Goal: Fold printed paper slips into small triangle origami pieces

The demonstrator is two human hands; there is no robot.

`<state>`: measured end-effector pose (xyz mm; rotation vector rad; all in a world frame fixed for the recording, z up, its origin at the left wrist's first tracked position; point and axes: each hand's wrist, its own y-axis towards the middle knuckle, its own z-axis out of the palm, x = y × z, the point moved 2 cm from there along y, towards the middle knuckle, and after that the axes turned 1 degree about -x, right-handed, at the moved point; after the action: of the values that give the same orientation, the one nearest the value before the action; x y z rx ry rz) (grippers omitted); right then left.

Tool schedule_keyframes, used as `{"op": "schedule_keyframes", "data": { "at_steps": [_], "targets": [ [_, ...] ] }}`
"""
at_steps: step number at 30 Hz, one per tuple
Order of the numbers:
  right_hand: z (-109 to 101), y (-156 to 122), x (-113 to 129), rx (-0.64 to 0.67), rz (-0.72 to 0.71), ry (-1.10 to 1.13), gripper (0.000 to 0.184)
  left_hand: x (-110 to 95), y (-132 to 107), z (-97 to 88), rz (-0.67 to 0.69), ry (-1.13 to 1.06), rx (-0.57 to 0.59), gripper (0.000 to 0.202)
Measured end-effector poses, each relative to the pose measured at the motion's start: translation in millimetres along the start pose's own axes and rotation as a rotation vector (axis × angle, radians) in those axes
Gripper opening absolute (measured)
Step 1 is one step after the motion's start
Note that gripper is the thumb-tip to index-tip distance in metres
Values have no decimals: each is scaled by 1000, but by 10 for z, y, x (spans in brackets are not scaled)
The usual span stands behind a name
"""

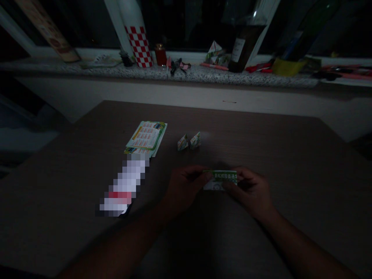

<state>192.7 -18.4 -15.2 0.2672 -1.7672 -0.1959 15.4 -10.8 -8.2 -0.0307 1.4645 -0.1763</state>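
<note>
A small green-and-white printed paper (220, 180) lies folded into a narrow strip on the dark wooden table (290, 162). My left hand (186, 189) pinches its left end and my right hand (252, 190) pinches its right end, fingers closed on it. Just beyond the hands, two small folded paper pieces (189, 142) stand on the table. Farther left lies a stack of printed leaflets (147, 136).
A long blurred object (123, 186) lies left of my hands. The speckled window sill (186, 73) behind the table carries a red-and-white chequered tube (141, 44), a red jar (160, 54), a dark bottle (242, 46), clips, pens and folded paper. The room is very dim.
</note>
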Motion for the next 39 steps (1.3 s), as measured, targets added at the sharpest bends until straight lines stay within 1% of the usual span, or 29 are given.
{"op": "schedule_keyframes", "data": {
  "at_steps": [2, 5, 16, 26, 29, 32, 34, 37, 39],
  "targets": [
    [18, -2, 8, 60, 37, 29, 11, -11, -4, 4, 2, -18, -14, 12],
    [31, -9, 16, 87, 74, 4, 10, -21, -9, 15, -10, -18, -20, 12],
    [52, -14, 15, 12, 70, 15, 5, 18, -8, 15, -8, -3, 5, 12],
    [39, -11, 27, 28, 60, -56, 9, 6, -10, 10, 2, 8, 15, 12],
    [25, -12, 27, 2, 55, -47, 9, 28, -12, 3, -1, 20, 14, 14],
    [1, -2, 49, -62, 48, -30, 7, 48, -6, -2, -3, 30, 46, 16],
    [-14, 11, 60, -102, 59, -34, 7, 56, 4, -6, 1, 64, 93, 15],
    [-28, 30, 59, -145, 84, -22, 8, 68, 19, -16, 0, 196, 170, 12],
    [-25, 38, 51, -149, 104, 16, 8, 71, 26, -20, -13, 267, 207, 12]
  ]
}}
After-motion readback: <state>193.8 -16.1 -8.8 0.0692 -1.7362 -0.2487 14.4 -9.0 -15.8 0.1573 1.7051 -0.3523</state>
